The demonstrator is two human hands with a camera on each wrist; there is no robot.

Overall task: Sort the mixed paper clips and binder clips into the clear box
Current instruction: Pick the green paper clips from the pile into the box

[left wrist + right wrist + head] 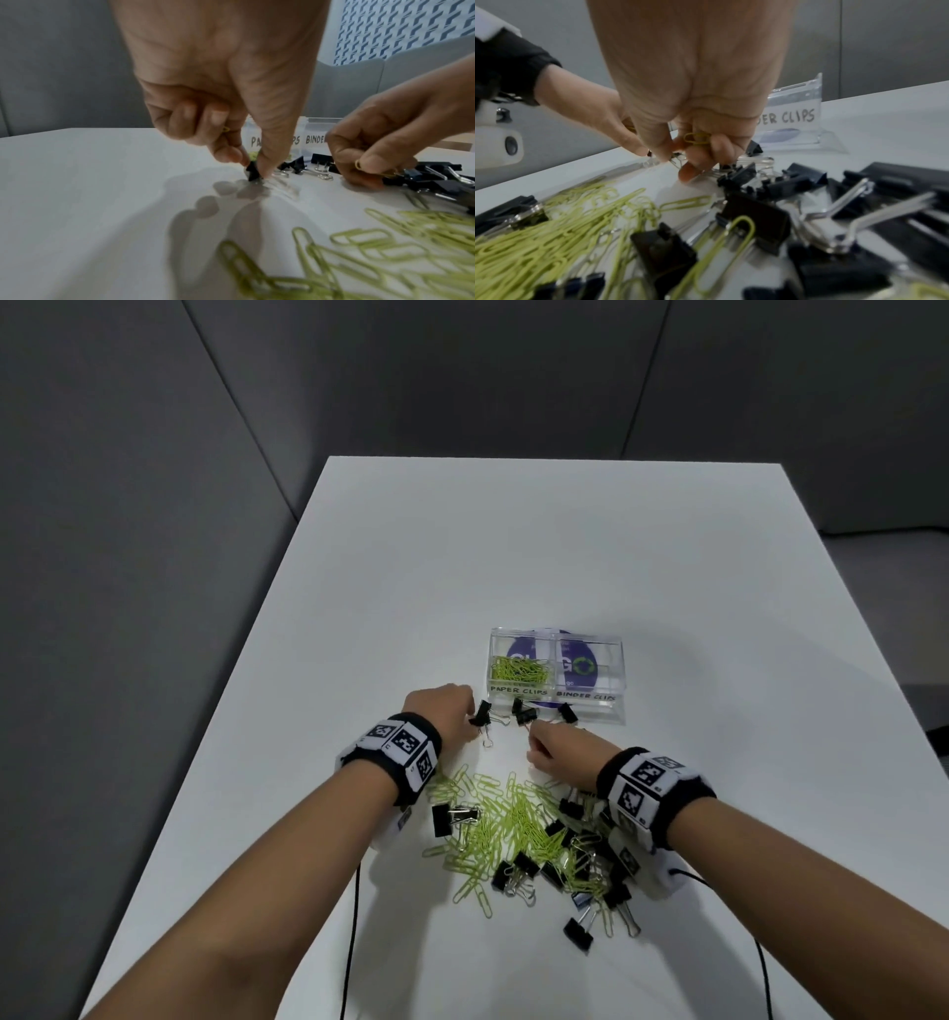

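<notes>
Looking first at the clear box [557, 677], we see two compartments with handwritten labels: the left one, marked PAPER CLIPS, holds a heap of green paper clips [519, 669], and the right one, marked BINDER CLIPS, shows only a purple disc beneath its floor. The box sits on the white table [565, 546], just beyond both hands. Just in front of it lie three black binder clips, and the left hand [441, 711] pinches the leftmost binder clip [481, 713] between thumb and fingertip, the other fingers curled in. The right hand [562, 752] is clenched, and the head view does not show what it holds. The right wrist view does: a green paper clip [696, 138] sits caught in its curled fingers, while the fingertips touch the wire handles of a binder clip. The left wrist view shows the pinched clip standing on the tabletop with its body pressed between the fingertips [262, 168]. Nearer to us the mixed pile [534, 839] spreads across the table, green paper clips to the left and middle, black binder clips with silver handles mostly to the right. Both wrists wear black bands with printed markers [405, 747], and black cables trail off the near edge. Grey panelled walls close the room.
</notes>
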